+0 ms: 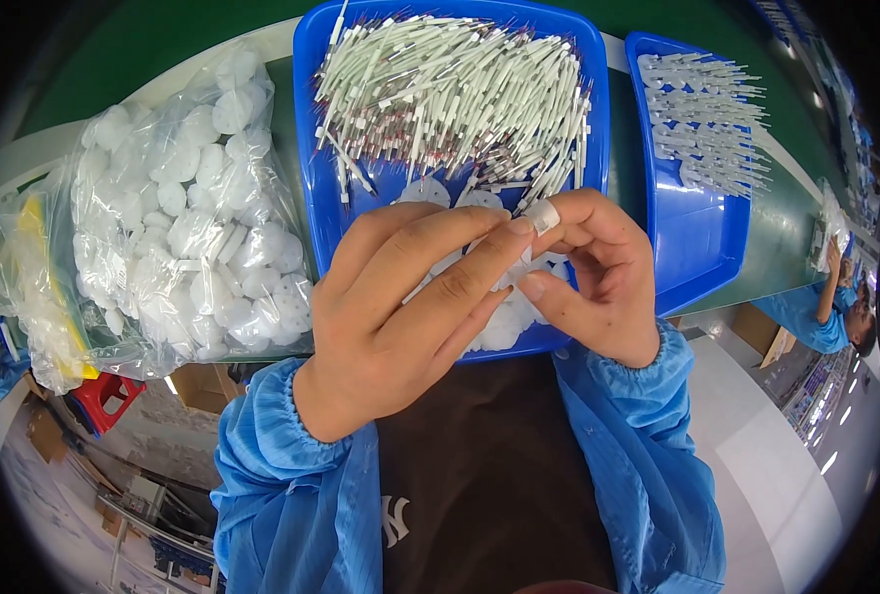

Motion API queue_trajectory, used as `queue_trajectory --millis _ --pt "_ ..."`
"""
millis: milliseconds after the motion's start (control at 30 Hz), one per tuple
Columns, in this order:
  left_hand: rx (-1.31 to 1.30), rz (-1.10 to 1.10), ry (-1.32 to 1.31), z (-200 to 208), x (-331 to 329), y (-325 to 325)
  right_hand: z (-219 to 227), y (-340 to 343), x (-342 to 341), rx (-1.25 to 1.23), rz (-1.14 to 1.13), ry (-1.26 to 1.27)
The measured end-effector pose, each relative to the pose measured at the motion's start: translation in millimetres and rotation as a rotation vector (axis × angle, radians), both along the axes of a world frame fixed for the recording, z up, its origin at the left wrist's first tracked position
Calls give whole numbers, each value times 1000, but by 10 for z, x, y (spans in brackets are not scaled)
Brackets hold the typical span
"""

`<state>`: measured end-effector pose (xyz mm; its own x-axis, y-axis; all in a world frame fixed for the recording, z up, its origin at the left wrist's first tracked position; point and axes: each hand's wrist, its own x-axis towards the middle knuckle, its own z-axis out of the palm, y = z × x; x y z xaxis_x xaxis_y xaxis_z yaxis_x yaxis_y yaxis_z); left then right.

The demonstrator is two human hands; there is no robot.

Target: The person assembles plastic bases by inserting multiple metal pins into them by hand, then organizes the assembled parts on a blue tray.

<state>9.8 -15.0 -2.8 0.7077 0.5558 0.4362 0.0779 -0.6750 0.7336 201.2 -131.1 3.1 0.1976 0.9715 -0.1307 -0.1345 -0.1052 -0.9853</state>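
Note:
Over the near part of a blue tray (309,188), my left hand (391,307) and my right hand (603,277) meet at the fingertips. Pinched between them is a small translucent white piece (522,265), mostly covered by the fingers. A white band (541,215) wraps a finger of my right hand. Beneath my hands lie white plastic discs (499,329), partly hidden. Farther back in the tray is a heap of thin pale-green and white sticks (460,89) with dark and reddish wire-like ends.
A clear bag of white discs (193,198) lies on the left, beside crumpled plastic with a yellow strip (49,267). At right, a second blue tray (697,228) holds rows of white pieces with thin sticks (702,119). Another person (821,312) in blue works at the far right. A red stool (108,401) stands lower left.

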Motion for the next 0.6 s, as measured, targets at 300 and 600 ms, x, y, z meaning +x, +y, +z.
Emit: queue_trajectory --millis 300,600 --pt "24 -23 5 -7 3 -29 43 63 107 -62 44 152" --pt "-3 -51 2 -32 -48 -27 35 75 89 -51 47 221"
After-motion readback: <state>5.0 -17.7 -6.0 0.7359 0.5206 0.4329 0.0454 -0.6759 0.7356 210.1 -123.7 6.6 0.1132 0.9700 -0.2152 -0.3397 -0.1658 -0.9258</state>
